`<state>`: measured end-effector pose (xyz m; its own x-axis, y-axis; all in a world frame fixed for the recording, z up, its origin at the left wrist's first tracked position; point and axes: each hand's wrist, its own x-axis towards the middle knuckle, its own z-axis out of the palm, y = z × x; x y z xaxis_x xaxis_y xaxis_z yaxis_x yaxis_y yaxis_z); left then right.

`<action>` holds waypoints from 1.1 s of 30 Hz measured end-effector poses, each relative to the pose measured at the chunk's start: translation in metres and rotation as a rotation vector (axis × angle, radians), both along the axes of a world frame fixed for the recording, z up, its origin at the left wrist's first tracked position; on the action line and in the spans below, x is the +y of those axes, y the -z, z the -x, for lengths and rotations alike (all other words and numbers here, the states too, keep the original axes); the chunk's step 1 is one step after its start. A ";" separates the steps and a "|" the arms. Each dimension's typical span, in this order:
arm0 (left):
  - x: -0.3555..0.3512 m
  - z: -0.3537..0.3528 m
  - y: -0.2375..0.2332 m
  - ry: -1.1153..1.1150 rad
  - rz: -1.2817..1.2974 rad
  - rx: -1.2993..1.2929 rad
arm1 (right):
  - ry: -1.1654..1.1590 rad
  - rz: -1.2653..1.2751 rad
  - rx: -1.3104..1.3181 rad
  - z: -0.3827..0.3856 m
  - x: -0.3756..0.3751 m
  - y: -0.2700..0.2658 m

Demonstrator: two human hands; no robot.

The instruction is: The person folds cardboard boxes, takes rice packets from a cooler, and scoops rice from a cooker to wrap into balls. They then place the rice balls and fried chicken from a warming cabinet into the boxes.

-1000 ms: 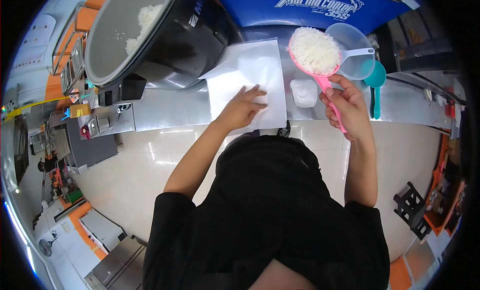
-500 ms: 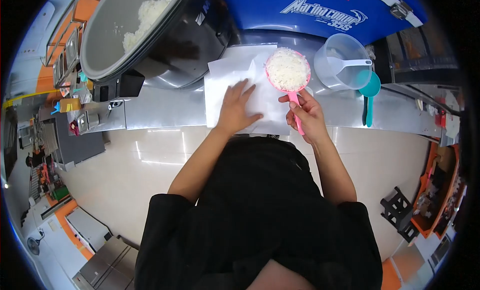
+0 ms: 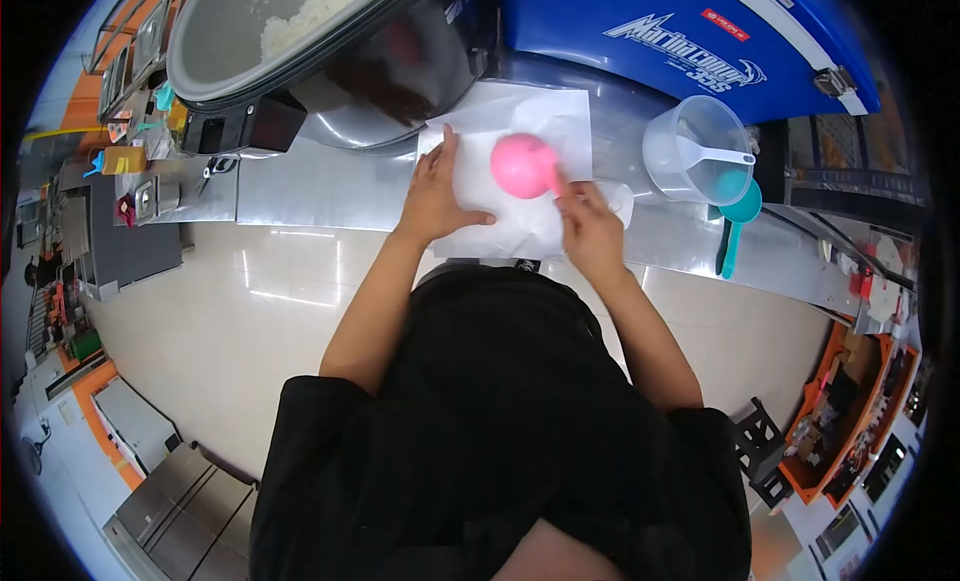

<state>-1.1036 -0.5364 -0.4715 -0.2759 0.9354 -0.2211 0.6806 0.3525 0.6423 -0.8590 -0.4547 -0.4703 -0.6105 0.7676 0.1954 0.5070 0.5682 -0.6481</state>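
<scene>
Pink scoop (image 3: 520,166) is bowl-down over the white paper (image 3: 560,111), its rounded back facing up and its handle running to the right hand (image 3: 593,231). That hand is closed around the handle. The left hand (image 3: 430,201) is spread wide, thumb well away from the fingers, at the left part of the paper, with nothing seen in its grasp. The scoop is a little blurred, so whether its rim touches the paper cannot be told.

As for how far things have got, the scoop is turned over, but no rice shows on the paper around it; any beneath the bowl is hidden. The paper lies open, not folded over anything. White rice (image 3: 315,11) remains in the large pot (image 3: 215,41) on the left side of the tabletop (image 3: 310,196). A white bundle (image 3: 622,203) sits just beside the right hand, its contents out of sight. Farther right, a clear tub (image 3: 665,161) holds a white scoop (image 3: 715,156), with a teal scoop (image 3: 742,203) beside it, near the blue cooler (image 3: 600,41)
</scene>
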 end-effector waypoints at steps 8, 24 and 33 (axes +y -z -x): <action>-0.007 0.007 0.014 0.134 -0.039 0.182 | -0.155 -0.112 -0.370 0.022 0.004 -0.019; 0.007 0.012 0.011 0.087 0.091 0.279 | -0.274 0.125 -0.802 0.056 0.015 -0.013; 0.019 0.014 0.004 0.193 0.039 0.395 | -0.223 0.163 -0.797 0.054 0.018 -0.005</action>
<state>-1.1171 -0.5177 -0.4753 -0.1669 0.9712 -0.1702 0.9271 0.2134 0.3081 -0.9127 -0.4369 -0.4652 -0.6596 0.5937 -0.4608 0.7343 0.6398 -0.2268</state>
